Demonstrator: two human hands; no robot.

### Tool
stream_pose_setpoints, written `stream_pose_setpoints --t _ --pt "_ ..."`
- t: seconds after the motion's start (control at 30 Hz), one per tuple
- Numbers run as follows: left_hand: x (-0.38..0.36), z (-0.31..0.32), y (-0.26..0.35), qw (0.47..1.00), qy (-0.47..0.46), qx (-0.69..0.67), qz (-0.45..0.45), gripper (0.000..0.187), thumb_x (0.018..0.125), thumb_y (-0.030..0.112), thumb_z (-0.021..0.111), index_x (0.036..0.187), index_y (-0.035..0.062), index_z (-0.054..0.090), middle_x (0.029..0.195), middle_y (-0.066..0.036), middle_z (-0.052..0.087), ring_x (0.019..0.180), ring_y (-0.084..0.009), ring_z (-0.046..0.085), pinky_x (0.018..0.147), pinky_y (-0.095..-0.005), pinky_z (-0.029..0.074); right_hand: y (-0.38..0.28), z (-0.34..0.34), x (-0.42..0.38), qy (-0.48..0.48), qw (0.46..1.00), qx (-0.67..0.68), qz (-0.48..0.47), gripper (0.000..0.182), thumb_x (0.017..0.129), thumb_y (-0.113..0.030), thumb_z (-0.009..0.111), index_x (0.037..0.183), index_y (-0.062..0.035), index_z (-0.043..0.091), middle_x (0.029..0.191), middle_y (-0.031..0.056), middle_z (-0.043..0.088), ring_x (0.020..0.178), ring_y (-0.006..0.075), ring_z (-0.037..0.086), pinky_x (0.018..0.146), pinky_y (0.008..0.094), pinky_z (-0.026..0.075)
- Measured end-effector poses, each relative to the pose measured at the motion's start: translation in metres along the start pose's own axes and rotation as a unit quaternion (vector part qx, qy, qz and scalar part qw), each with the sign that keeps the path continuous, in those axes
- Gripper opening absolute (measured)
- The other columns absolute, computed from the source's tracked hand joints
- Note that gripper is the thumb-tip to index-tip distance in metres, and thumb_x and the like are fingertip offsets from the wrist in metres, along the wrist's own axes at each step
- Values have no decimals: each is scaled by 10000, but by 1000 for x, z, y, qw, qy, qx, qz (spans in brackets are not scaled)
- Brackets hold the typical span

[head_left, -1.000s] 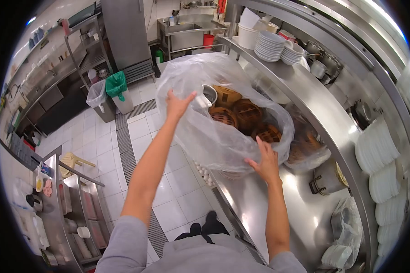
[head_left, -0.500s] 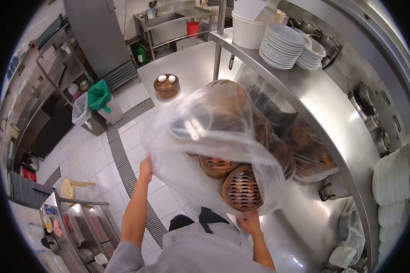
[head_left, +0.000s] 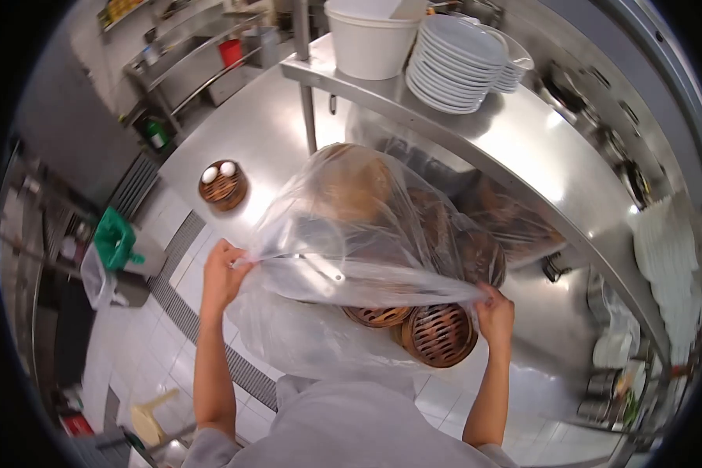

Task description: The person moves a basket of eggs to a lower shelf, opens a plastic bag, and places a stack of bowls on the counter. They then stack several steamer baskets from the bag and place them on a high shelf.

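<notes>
A large clear plastic bag drapes over several bamboo steamer baskets on the steel counter. My left hand pinches the bag's edge at its left side. On the right, my right hand grips the same edge beside the nearest baskets. Between my hands the rim of the bag is stretched across. Out of the bag's mouth shows a round bamboo steamer with a slatted base, and part of a second steamer beside it. The baskets deeper in are blurred by the plastic.
A small steamer with two white eggs stands on the counter at the far left. Above, a steel shelf carries stacked white plates and a white bucket. A bin with a green liner stands on the floor.
My right hand has moved from below the nearest steamer up to the bag's right edge. My left hand has risen with the left edge. The view has shifted to the right.
</notes>
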State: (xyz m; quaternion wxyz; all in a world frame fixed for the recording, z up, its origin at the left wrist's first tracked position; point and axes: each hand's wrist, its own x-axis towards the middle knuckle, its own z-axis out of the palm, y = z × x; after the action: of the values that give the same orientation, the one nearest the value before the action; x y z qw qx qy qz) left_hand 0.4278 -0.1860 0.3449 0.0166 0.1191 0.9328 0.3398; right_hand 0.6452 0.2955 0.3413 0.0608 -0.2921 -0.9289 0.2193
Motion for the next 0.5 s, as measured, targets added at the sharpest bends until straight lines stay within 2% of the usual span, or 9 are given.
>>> stream_pose_setpoints --t 0.07,0.1,0.17,0.23,0.3,0.33,0.37,0.43,0.5 --pt "36 -3 -8 999 -22 -7 32 257 804 147 747 1015 9 695 872 -89 568 788 -241 547 731 -343 452 27 18 10 77 996 7 -44 433 829 -80 656 1256 -35 599 626 116 598 546 233 606 574 334 483" --pt "52 -1 -9 996 -12 -66 63 240 825 141 725 1022 13 673 894 -120 590 813 -261 564 727 -361 453 29 15 14 80 996 5 -34 433 829 -80 656 1256 -35 599 626 116 598 546 233 606 574 334 483" --pt "88 10 1 986 29 -125 102 198 865 129 678 1019 17 628 883 -169 614 805 -302 592 709 -394 457 24 13 32 135 980 129 65 404 824 -5 575 1226 -30 597 772 145 675 676 263 671 656 342 514" --pt "129 32 30 983 73 -103 132 162 898 117 636 1010 11 585 812 -192 608 707 -329 586 669 -414 460 8 14 59 256 965 46 -7 326 865 -10 586 1191 -27 598 978 144 699 865 253 690 777 358 533" --pt "174 49 37 980 87 -85 157 152 912 110 619 1010 7 566 774 -197 599 643 -336 570 645 -419 459 20 13 96 231 957 170 -47 379 903 -107 619 1279 -61 605 1217 190 650 1143 310 628 977 381 474" --pt "198 63 30 965 99 -98 223 163 919 115 617 1032 13 560 752 -188 597 616 -337 571 625 -424 459 23 11 108 235 956 168 -44 379 903 -107 619 1279 -61 605 1217 190 650 1143 310 628 977 381 474" --pt "215 74 24 945 110 -110 286 174 926 120 615 1053 19 555 729 -178 596 589 -338 572 605 -428 458 26 10 118 165 964 208 -30 415 921 -159 639 1325 -77 586 1290 167 617 1215 293 578 1028 375 435" --pt "234 83 17 968 44 -104 226 207 921 128 627 1082 23 550 770 -175 614 653 -328 605 642 -419 471 33 3 130 -31 944 324 44 572 927 -296 693 1444 -130 511 1471 105 498 1372 245 430 1142 364 327" --pt "243 90 12 983 -20 -94 157 241 916 135 639 1111 27 546 812 -171 632 717 -317 638 679 -410 485 40 -2 143 -101 943 315 27 589 921 -310 697 1447 -129 505 1474 109 493 1370 247 433 1144 367 326"
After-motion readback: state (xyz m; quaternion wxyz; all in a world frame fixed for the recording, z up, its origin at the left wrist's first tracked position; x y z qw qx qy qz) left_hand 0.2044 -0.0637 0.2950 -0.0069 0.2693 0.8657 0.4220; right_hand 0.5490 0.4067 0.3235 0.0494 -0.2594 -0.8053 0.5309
